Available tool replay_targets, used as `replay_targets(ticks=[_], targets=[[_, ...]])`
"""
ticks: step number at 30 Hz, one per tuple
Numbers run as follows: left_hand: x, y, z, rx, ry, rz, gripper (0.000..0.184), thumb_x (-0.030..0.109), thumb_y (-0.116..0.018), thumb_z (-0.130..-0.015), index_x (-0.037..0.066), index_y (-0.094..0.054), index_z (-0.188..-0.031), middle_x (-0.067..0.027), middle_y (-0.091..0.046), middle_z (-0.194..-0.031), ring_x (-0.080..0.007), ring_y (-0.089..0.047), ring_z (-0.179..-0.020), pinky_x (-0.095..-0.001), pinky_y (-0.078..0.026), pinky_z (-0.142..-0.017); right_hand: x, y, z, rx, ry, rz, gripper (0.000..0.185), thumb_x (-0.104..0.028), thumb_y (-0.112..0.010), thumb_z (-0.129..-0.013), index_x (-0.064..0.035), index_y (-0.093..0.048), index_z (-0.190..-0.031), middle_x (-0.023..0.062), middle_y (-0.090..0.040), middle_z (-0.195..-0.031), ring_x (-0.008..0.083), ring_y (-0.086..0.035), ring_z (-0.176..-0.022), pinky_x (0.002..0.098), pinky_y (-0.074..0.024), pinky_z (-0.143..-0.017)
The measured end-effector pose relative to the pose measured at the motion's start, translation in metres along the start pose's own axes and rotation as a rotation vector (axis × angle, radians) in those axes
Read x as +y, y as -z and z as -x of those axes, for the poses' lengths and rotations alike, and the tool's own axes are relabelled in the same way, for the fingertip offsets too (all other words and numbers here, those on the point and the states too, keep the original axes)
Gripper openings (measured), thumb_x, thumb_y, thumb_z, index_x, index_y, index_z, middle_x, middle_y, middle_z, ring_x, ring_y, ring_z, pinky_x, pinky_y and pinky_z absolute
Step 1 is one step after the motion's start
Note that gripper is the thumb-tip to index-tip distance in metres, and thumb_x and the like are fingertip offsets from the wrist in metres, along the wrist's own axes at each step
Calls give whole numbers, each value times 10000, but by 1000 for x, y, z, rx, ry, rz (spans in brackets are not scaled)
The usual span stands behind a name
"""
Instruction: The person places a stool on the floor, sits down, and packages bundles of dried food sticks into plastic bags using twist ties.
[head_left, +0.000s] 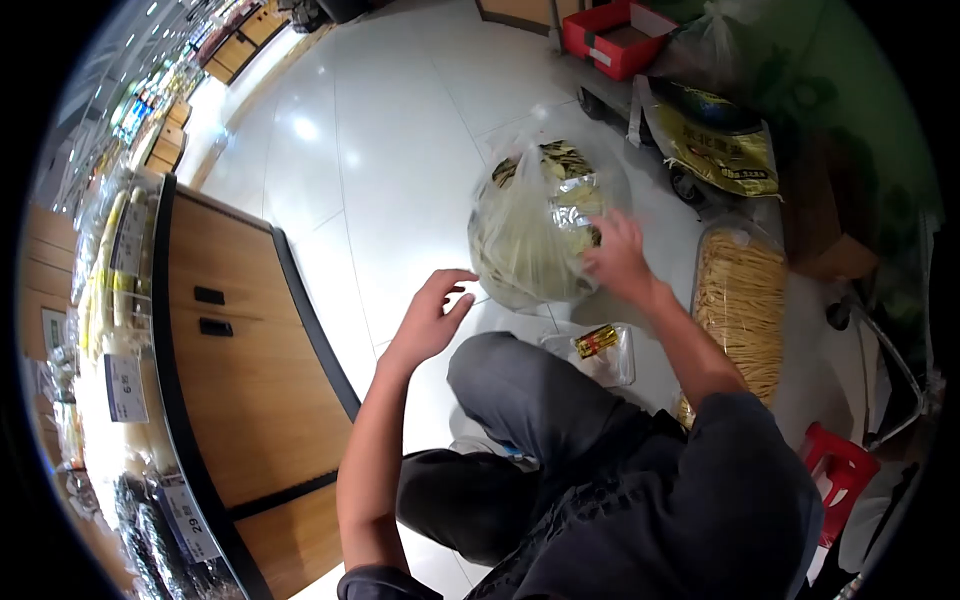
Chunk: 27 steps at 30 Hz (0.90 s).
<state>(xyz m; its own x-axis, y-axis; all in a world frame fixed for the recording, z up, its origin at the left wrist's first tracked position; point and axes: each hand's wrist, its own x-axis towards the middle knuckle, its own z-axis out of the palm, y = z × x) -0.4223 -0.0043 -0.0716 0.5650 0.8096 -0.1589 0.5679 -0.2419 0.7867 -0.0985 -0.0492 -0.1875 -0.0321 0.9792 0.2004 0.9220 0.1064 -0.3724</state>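
Observation:
A big clear plastic bag (515, 245) full of dried leaves stands on the floor in front of my knees, its top gathered up. Shiny labels or packets show on its upper right part. My left hand (440, 308) is beside the bag's left side, thumb and fingers apart, with nothing in it. On the other side, my right hand (620, 260) is over the bag's right edge. It is smeared by motion, and I cannot make out whether its fingers hold anything. Below the bag, a clear plastic tray (618, 372) holds a small gold and red packet (596, 342).
A long clear bag of yellowish dried sticks (740, 310) lies to the right. Behind it is a low trolley with a gold printed sack (715, 150) and a red box (620, 40). A wooden display cabinet (250, 370) stands at left, a red stool (838, 465) at lower right.

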Motion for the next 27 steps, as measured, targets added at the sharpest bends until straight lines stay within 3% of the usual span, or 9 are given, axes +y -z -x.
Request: replay_targets(ticks=[3,5,8,12,15,18,22,24,27], targets=[[27,-24,-51,8,-111,-58,297,151,-612,-928,156,-606,-1225,-148,-447,-1386,-329,-442,-1292,-444,-425,-1024,-7,-8,19,-1,61,-73,61,-198,-715,-704,-158,-708,-749,127,-426,-1396,410,-243,-1373,592,-131,-1125],[14,-52,-87,187,-321,-218,316,222,-637,-905,217,-639,-1221,-183,-364,-1448,-409,-262,-1387,-498,-317,-1093,-9,-11,28,81,36,-111,84,-196,-735,-685,-146,-704,-745,113,-451,-1373,397,-258,-1366,580,-153,-1116],[26,-92,-117,308,-38,-357,370,310,-665,-867,230,-650,-1227,-207,-353,-1449,-439,-175,-1413,-515,-241,-1122,-22,-7,34,156,-14,-133,90,-170,-742,-677,-136,-697,-747,97,-460,-1367,389,-277,-1351,566,-186,-1098],[13,-102,-132,364,80,-429,395,347,-664,-831,245,-645,-1213,-200,-355,-1461,-428,-315,-1342,-535,-215,-1103,-48,-13,23,110,-4,-205,92,-163,-743,-698,-120,-694,-762,90,-465,-1358,384,-293,-1330,554,-208,-1079],[-19,-82,-142,413,60,-472,499,295,-654,-820,127,-572,-1282,-111,-556,-1269,-362,-401,-1276,-521,-265,-1067,-74,-14,18,102,33,-241,108,-176,-732,-732,-98,-696,-797,101,-466,-1346,383,-289,-1329,536,-221,-1077],[-33,-53,-140,582,7,-314,473,271,-649,-828,108,-580,-1266,-110,-565,-1248,-333,-467,-1222,-509,-317,-1036,-87,-19,18,60,35,-232,147,-187,-734,-746,-99,-697,-858,125,-461,-1343,383,-287,-1333,521,-231,-1077],[-49,-28,-125,563,30,-135,460,226,-647,-838,66,-571,-1262,-144,-563,-1236,-330,-521,-1156,-466,-386,-989,-83,-17,17,126,-80,-235,231,-183,-730,-768,-133,-689,-990,160,-465,-1333,396,-337,-1293,505,-268,-1064],[-81,-31,-124,566,-233,-26,485,176,-660,-867,97,-534,-1328,-126,-538,-1287,-278,-552,-1137,-376,-476,-899,-71,-8,29,276,-164,-246,316,-164,-713,-790,-155,-655,-1101,184,-478,-1302,407,-394,-1238,487,-312,-1044],[-77,-35,-99,590,-178,-72,502,179,-664,-870,133,-519,-1348,-185,-416,-1411,-310,-491,-1241,-395,-455,-961,-47,10,56,367,-155,-272,355,-149,-666,-848,-125,-599,-1196,197,-498,-1254,372,-462,-1178,445,-370,-1009]])
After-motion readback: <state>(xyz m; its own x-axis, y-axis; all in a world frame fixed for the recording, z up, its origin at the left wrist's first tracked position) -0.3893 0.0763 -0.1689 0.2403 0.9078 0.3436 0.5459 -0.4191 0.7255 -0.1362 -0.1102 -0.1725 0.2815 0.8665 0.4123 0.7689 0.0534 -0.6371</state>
